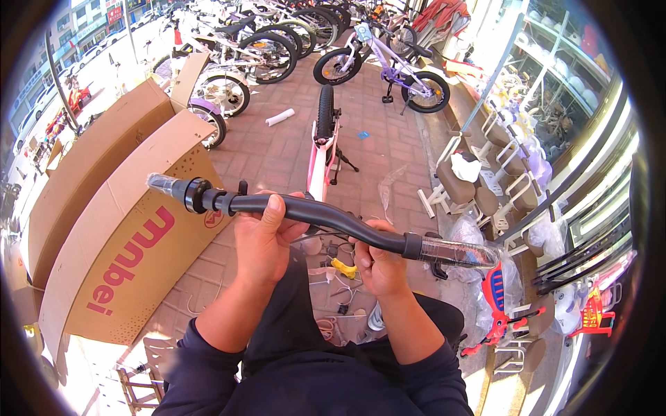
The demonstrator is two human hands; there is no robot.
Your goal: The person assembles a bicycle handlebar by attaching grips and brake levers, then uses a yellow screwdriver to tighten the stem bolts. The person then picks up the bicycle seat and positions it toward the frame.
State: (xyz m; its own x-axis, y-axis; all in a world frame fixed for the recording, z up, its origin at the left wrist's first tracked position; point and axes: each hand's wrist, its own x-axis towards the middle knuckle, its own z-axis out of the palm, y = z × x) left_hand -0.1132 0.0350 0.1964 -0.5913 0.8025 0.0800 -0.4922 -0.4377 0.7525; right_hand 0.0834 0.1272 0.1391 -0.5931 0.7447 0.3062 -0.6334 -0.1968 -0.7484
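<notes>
A black bicycle handlebar (pixel 320 213) lies across both my hands, raised in front of my lap. My left hand (pixel 267 239) is closed on it left of the middle, thumb on top. My right hand (pixel 379 262) grips its right part from below, close to the right grip. Clear plastic covers both ends, the left grip (pixel 164 183) and the right grip (pixel 458 251). A twist shifter (pixel 199 195) sits beside the left grip. Beyond the handlebar stands a pink and white bicycle (pixel 320 166) with a knobbly black tyre, partly hidden by the bar.
An open cardboard box (pixel 132 243) stands at my left. On the brick pavement lie a yellow-handled tool (pixel 344 268), loose small parts and a white tube (pixel 280 117). A purple bicycle (pixel 388 66) stands ahead among parked bikes. Brown-cushioned seats (pixel 454 166) line the right side.
</notes>
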